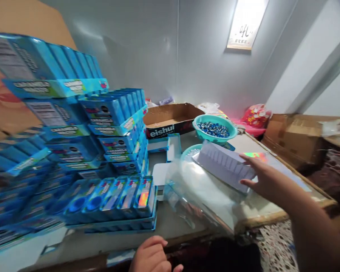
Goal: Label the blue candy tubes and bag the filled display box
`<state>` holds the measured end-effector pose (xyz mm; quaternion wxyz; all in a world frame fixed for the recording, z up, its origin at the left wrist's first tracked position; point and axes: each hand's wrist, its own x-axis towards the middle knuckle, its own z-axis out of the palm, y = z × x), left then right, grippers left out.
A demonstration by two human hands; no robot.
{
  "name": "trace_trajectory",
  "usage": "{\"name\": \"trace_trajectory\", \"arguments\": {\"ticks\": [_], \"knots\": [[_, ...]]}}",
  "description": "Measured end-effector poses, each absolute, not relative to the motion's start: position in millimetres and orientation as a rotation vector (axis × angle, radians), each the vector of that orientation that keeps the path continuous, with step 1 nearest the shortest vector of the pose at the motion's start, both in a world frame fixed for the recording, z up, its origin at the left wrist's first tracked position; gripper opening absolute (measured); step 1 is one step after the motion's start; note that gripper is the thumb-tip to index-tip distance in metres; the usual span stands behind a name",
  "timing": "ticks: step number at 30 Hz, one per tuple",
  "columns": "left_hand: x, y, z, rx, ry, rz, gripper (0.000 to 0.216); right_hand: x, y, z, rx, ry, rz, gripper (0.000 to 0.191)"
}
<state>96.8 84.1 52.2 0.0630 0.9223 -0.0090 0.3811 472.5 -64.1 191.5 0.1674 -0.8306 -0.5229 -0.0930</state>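
Item: white ribbed cardboard stack, lying on slick clear plastic sheets; my right hand spread against its end, my left hand curled, empty; risk: a push skids it into the teal plastic bowl.

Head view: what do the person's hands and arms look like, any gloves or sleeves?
Both hands are bare: no gloves or rings show. The right hand leads into a bare forearm, with no sleeve, watch or bracelet in view. The left hand shows only fingers and knuckles; its wrist is out of frame.
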Motion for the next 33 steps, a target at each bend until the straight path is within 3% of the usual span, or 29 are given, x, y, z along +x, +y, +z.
{"name": "trace_trajectory", "arguments": {"ticks": [6, 11, 16, 20, 23, 26, 29, 33], "knots": [[188, 69, 129, 2.526, -0.160, 1.305, 0.018, 428, -73, 152, -2.268, -1.456, 0.069, 0.061], [271, 80, 162, 2.551, -0.035, 1.299, 0.014, 408, -70, 135, -2.258, -1.456, -0.008, 0.044], [329, 87, 152, 2.848, 0.223, 0.790, 0.045, 401, -83, 118, -2.038, -1.445, -0.098, 0.033], [330, 82, 131, 2.863, 0.243, 0.374, 0.028, 421, -100, 114, -1.822, -0.941, -0.263, 0.020], [322, 70, 125, 2.841, 0.290, 0.378, 0.028, 445, -104, 122, -2.011, -0.577, -0.286, 0.043], [316, 60, 125, 2.862, 0.228, 0.356, 0.029, 459, -95, 134, -2.162, -0.691, -0.263, 0.065], [309, 59, 126, 2.850, 0.201, 0.323, 0.033, 455, -86, 141, -2.027, -0.712, -0.242, 0.070], [295, 65, 123, 2.811, 0.114, 0.345, 0.035, 440, -84, 139, -1.678, -0.484, 0.056, 0.092]]}}
